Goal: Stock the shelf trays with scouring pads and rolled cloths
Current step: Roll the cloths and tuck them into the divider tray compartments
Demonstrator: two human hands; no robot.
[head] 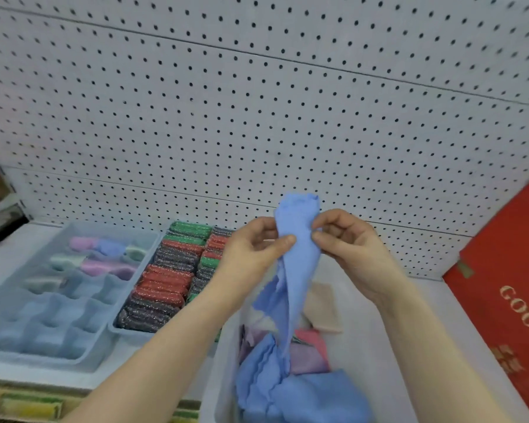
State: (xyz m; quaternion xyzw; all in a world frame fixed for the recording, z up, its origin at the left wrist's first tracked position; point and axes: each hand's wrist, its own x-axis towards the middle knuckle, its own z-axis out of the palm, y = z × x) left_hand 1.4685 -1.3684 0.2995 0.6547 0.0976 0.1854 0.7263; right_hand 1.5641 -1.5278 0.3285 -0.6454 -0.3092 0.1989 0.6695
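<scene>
Dangling blue cloth seems pinched between left hand, right hand.

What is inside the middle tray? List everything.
The middle tray is packed with scouring pads, red, green and dark grey, in rows. The left hand and forearm cover its right side, so what lies there cannot be seen.

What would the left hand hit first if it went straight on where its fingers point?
The blue cloth that the left hand pinches; just beyond, probably the right hand, depth being unclear.
</scene>
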